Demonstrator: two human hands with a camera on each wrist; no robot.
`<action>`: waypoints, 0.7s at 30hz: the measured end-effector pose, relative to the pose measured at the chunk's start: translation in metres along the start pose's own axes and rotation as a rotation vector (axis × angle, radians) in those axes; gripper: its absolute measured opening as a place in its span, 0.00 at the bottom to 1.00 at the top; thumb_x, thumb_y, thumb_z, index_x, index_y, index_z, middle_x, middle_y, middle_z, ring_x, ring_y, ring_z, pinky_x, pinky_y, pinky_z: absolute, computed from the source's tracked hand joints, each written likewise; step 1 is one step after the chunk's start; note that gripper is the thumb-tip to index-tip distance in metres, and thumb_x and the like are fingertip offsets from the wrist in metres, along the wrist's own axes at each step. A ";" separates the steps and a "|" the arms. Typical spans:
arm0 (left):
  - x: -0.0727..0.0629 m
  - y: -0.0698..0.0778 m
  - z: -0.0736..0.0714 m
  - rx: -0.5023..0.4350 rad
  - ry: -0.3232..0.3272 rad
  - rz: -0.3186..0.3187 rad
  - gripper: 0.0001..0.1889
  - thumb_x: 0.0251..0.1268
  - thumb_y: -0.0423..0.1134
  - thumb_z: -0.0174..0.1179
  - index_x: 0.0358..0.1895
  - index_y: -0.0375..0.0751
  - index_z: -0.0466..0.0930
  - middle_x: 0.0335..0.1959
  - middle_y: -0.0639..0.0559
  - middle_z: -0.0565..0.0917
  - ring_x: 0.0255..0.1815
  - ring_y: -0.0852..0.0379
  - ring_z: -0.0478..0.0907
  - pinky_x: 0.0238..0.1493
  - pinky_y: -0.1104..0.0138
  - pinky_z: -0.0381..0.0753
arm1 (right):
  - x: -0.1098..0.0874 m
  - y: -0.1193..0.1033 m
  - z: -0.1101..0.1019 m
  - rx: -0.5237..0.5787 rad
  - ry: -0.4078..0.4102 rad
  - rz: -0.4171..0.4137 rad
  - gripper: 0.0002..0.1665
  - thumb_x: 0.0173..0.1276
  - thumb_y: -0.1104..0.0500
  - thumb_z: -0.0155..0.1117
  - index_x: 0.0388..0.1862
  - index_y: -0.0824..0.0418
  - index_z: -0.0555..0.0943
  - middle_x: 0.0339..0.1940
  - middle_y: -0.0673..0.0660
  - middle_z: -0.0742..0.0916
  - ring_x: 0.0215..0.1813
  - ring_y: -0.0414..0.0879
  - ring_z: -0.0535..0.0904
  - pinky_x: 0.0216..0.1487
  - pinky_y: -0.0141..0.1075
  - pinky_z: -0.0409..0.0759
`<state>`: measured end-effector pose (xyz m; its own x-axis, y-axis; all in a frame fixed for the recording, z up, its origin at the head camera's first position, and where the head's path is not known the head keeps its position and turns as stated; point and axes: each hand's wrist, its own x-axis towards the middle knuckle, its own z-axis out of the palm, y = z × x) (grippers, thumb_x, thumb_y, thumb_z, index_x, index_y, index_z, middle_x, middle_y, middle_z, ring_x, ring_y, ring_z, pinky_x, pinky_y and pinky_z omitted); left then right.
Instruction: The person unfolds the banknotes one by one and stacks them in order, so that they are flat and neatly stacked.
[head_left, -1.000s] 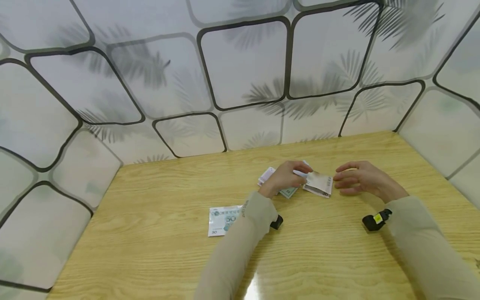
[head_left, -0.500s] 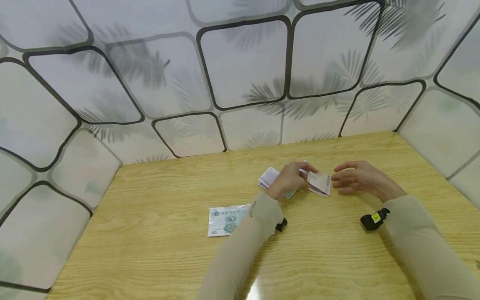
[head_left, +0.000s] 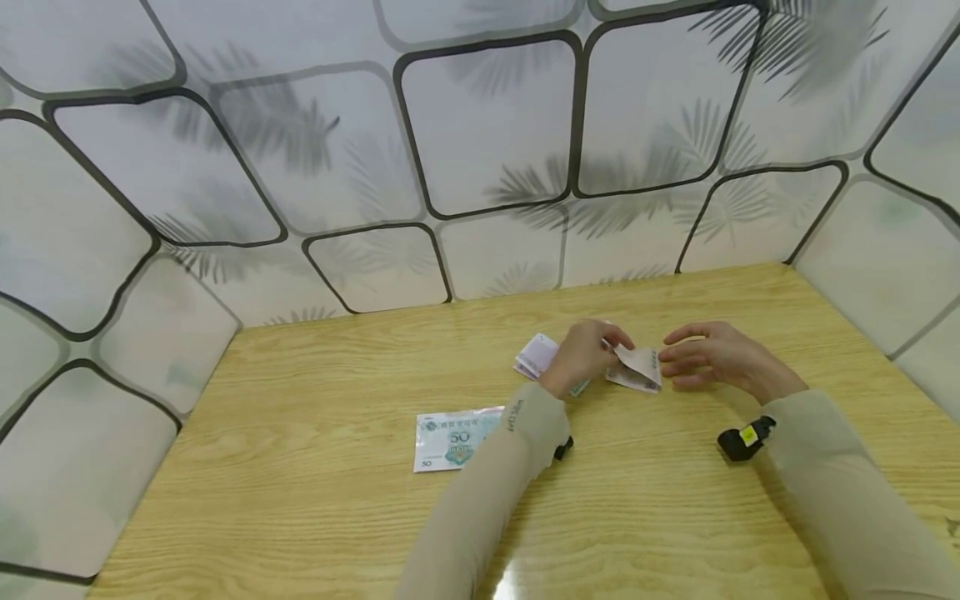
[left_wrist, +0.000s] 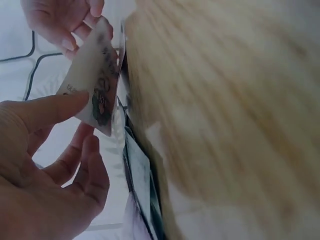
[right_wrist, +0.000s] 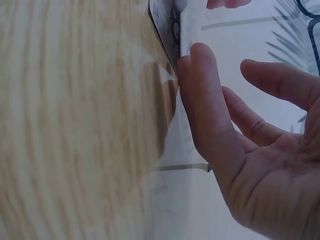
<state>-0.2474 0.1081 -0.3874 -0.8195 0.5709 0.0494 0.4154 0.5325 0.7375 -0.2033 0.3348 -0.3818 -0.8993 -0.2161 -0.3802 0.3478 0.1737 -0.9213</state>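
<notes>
A pale folded banknote (head_left: 637, 372) lies on the table between my hands, its upper flap raised. With thumb and finger, my left hand (head_left: 583, 360) pinches the left side of this flap; the left wrist view shows the thumb lying on the banknote's face (left_wrist: 95, 75). My right hand (head_left: 723, 360) is at the banknote's right edge, fingers loosely bent and spread. In the right wrist view two fingertips (right_wrist: 197, 55) touch the edge, and the thumb stands apart. Partly under my left hand are a folded purplish banknote (head_left: 536, 355) and a green one (head_left: 579, 388).
A flat greenish banknote marked 50 (head_left: 453, 442) lies nearer on the wooden table (head_left: 315, 500), partly covered by my left sleeve. Patterned cloth walls (head_left: 495, 133) rise behind the table and at both sides.
My left hand has shifted a little to the right, and the flap of the pale banknote now stands up higher. My right hand has moved slightly left.
</notes>
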 end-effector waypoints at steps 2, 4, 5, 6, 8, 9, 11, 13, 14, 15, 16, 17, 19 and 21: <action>0.001 0.002 0.000 0.103 0.015 0.028 0.08 0.65 0.28 0.67 0.42 0.43 0.91 0.45 0.50 0.86 0.32 0.65 0.73 0.31 0.79 0.71 | 0.000 0.001 0.000 -0.007 0.000 -0.005 0.31 0.78 0.64 0.56 0.71 0.79 0.57 0.43 0.53 0.87 0.43 0.45 0.87 0.49 0.44 0.87; 0.001 0.003 0.000 0.168 0.061 0.035 0.06 0.68 0.32 0.66 0.43 0.44 0.91 0.43 0.51 0.87 0.28 0.64 0.71 0.28 0.78 0.68 | 0.000 0.001 0.000 -0.014 0.000 -0.009 0.30 0.79 0.64 0.56 0.70 0.79 0.59 0.43 0.53 0.87 0.43 0.45 0.87 0.48 0.44 0.87; 0.001 0.003 0.000 0.179 0.093 0.027 0.06 0.70 0.34 0.65 0.43 0.45 0.91 0.42 0.52 0.87 0.28 0.65 0.70 0.27 0.78 0.67 | 0.000 0.002 -0.001 -0.020 0.004 -0.008 0.29 0.79 0.64 0.55 0.70 0.78 0.60 0.43 0.53 0.87 0.43 0.44 0.87 0.48 0.44 0.87; 0.001 0.004 0.000 0.178 0.127 0.022 0.07 0.72 0.35 0.64 0.44 0.44 0.91 0.40 0.53 0.87 0.27 0.65 0.70 0.26 0.78 0.67 | 0.000 0.002 -0.001 -0.029 0.007 -0.009 0.28 0.79 0.64 0.55 0.69 0.78 0.60 0.43 0.53 0.87 0.43 0.44 0.87 0.47 0.44 0.87; -0.001 0.004 -0.001 0.136 0.193 0.008 0.08 0.74 0.35 0.61 0.47 0.42 0.89 0.37 0.51 0.87 0.26 0.66 0.71 0.24 0.78 0.68 | -0.001 0.002 -0.002 -0.054 0.015 -0.004 0.28 0.79 0.63 0.55 0.69 0.78 0.61 0.44 0.52 0.87 0.42 0.44 0.86 0.46 0.42 0.87; -0.001 0.003 -0.002 0.099 0.223 -0.001 0.08 0.74 0.34 0.60 0.48 0.40 0.89 0.36 0.51 0.86 0.25 0.65 0.71 0.22 0.77 0.69 | -0.001 0.003 -0.002 -0.071 0.020 -0.001 0.29 0.79 0.63 0.56 0.70 0.78 0.61 0.44 0.52 0.87 0.41 0.44 0.86 0.46 0.42 0.87; -0.003 0.002 -0.003 0.026 0.268 -0.005 0.09 0.74 0.33 0.60 0.50 0.37 0.86 0.35 0.49 0.85 0.24 0.66 0.72 0.21 0.77 0.70 | 0.000 0.003 -0.001 -0.100 0.028 0.002 0.30 0.78 0.61 0.58 0.70 0.77 0.61 0.43 0.54 0.86 0.40 0.45 0.85 0.45 0.41 0.88; -0.004 0.001 -0.003 -0.058 0.293 -0.012 0.10 0.74 0.31 0.60 0.52 0.34 0.84 0.33 0.47 0.85 0.22 0.66 0.72 0.19 0.77 0.70 | 0.000 0.004 0.000 -0.110 0.028 0.004 0.30 0.77 0.61 0.59 0.69 0.77 0.63 0.41 0.55 0.85 0.39 0.45 0.85 0.44 0.41 0.88; -0.005 0.000 -0.004 -0.102 0.300 -0.022 0.10 0.73 0.30 0.59 0.53 0.33 0.83 0.33 0.48 0.84 0.21 0.66 0.73 0.18 0.76 0.70 | 0.000 0.004 0.000 -0.109 0.027 0.001 0.30 0.77 0.62 0.60 0.69 0.77 0.62 0.41 0.55 0.84 0.39 0.46 0.84 0.44 0.41 0.88; -0.005 0.000 -0.004 -0.136 0.304 -0.034 0.10 0.73 0.29 0.59 0.53 0.33 0.82 0.32 0.48 0.84 0.21 0.65 0.73 0.18 0.76 0.70 | 0.000 0.004 0.000 -0.099 0.029 -0.003 0.32 0.77 0.63 0.60 0.71 0.77 0.61 0.40 0.55 0.84 0.39 0.46 0.84 0.45 0.41 0.88; -0.005 -0.001 -0.005 -0.175 0.307 -0.048 0.11 0.72 0.27 0.59 0.54 0.32 0.81 0.32 0.48 0.83 0.21 0.65 0.74 0.18 0.76 0.71 | 0.000 0.004 0.000 -0.088 0.028 -0.014 0.33 0.77 0.64 0.59 0.72 0.78 0.59 0.40 0.55 0.84 0.39 0.46 0.84 0.45 0.41 0.88; -0.005 -0.001 -0.006 -0.213 0.303 -0.066 0.12 0.71 0.26 0.58 0.54 0.32 0.80 0.31 0.48 0.82 0.21 0.63 0.76 0.18 0.75 0.73 | 0.000 0.003 0.000 -0.067 0.031 -0.021 0.32 0.76 0.66 0.58 0.72 0.78 0.59 0.40 0.54 0.84 0.39 0.45 0.84 0.45 0.41 0.88; -0.006 -0.003 -0.008 -0.306 0.289 -0.107 0.12 0.70 0.25 0.58 0.55 0.31 0.78 0.30 0.48 0.81 0.24 0.59 0.81 0.22 0.72 0.80 | -0.001 0.003 0.000 -0.033 0.034 -0.046 0.33 0.76 0.68 0.56 0.73 0.79 0.56 0.40 0.52 0.84 0.39 0.45 0.84 0.44 0.41 0.88; -0.006 -0.005 -0.011 -0.391 0.271 -0.144 0.13 0.71 0.26 0.58 0.56 0.32 0.78 0.31 0.48 0.79 0.26 0.54 0.83 0.28 0.67 0.86 | -0.001 0.002 0.000 -0.011 0.042 -0.074 0.32 0.76 0.69 0.55 0.73 0.79 0.55 0.40 0.50 0.84 0.39 0.44 0.84 0.43 0.41 0.88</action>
<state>-0.2487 0.0948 -0.3841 -0.9524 0.2983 0.0629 0.1533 0.2901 0.9446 -0.2022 0.3352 -0.3831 -0.9330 -0.1881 -0.3067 0.2768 0.1693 -0.9459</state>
